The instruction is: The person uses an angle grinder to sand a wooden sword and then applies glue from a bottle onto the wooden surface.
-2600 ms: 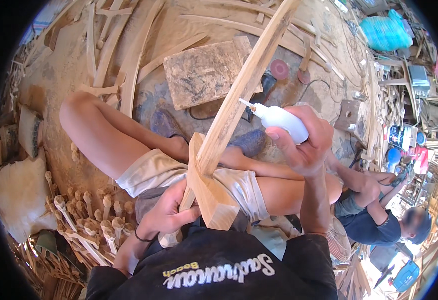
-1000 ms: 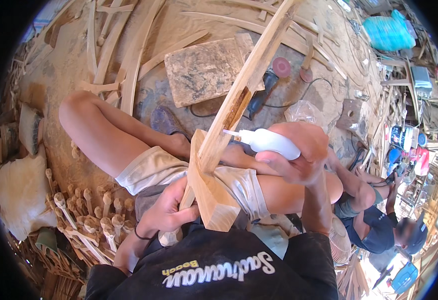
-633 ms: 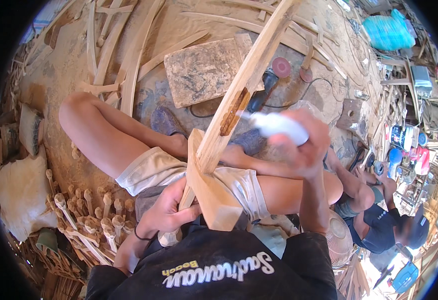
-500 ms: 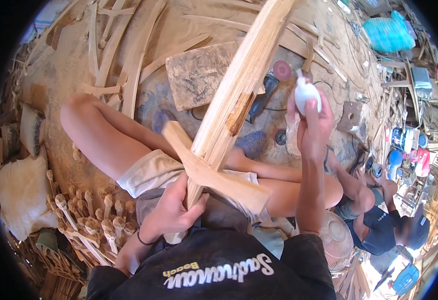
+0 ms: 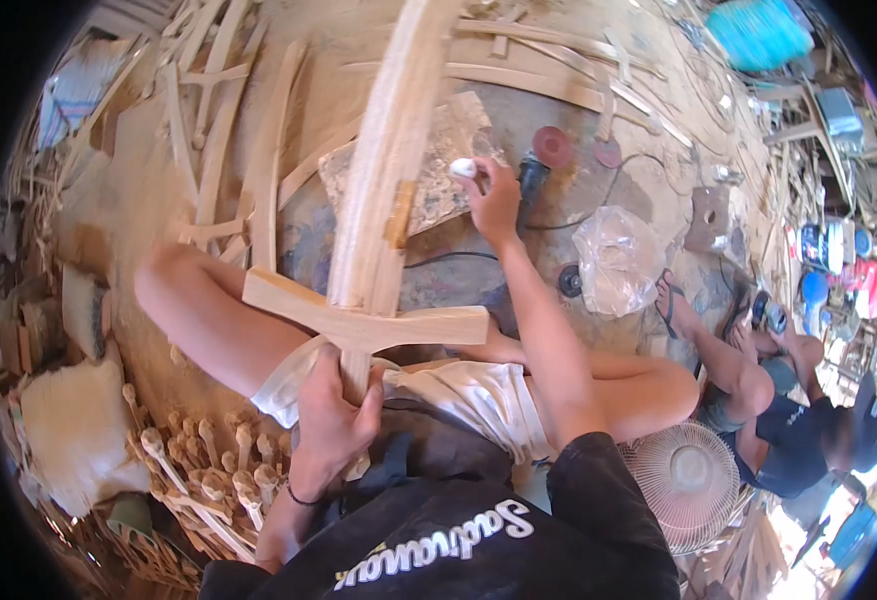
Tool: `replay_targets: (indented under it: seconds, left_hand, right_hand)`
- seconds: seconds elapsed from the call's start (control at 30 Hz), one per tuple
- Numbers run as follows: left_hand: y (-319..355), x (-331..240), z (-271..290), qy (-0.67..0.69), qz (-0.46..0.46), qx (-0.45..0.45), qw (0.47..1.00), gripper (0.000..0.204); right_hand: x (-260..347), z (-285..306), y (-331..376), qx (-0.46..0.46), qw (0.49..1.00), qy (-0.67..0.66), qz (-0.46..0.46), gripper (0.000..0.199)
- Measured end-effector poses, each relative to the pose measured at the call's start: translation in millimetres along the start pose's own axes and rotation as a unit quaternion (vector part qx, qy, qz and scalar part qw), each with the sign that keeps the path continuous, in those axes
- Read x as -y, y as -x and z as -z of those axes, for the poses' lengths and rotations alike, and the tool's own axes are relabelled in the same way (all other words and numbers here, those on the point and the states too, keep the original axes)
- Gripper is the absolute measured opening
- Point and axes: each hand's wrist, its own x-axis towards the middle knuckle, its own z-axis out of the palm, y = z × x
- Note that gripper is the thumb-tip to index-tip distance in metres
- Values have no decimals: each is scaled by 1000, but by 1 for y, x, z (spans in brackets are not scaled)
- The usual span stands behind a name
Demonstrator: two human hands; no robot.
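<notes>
Head view: left hand [image 5: 333, 425] is gripping the pale, smooth cross-shaped wooden sword [image 5: 368, 260], pointing upright away; right hand [image 5: 493, 195] beyond it is clutching a white plastic bottle [image 5: 465, 168].

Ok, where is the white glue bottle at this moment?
In the head view the white glue bottle is in the right hand, stretched out over the flat stone slab on the floor, just right of the long wooden piece and left of the angle grinder.

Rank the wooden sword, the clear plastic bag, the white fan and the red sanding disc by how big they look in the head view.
1. wooden sword, though nearest the camera
2. white fan
3. clear plastic bag, close to the fan
4. red sanding disc
</notes>
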Motion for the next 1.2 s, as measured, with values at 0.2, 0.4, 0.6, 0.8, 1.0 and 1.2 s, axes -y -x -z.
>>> replay_targets:
  seconds: [0.2, 0.4, 0.6, 0.8, 1.0, 1.2]
  left_hand:
    - [-13, -1, -16, 13, 13, -16, 1000, 37]
    - [-29, -2, -31, 31, 37, 17, 999, 38]
    - [-37, 4, -29, 9, 15, 22, 1000, 37]
    - [-29, 7, -17, 3, 75, 37, 996, 39]
    - [-36, 13, -16, 21, 24, 28, 999, 42]
    - [-40, 19, 0, 184, 16, 69, 980, 42]
  right_hand:
    - [-42, 69, 11, -156, 964, -107, -187, 20]
    - [-255, 169, 105, -24, 828, 398, -394, 18]
    - [-326, 145, 130, 8, 882, 369, -293, 19]
    - [-256, 137, 93, 8, 858, 326, -396, 28]
    - [-96, 179, 8, -114, 900, -238, -346, 36]
    - [148, 169, -33, 20, 930, -341, -137, 23]
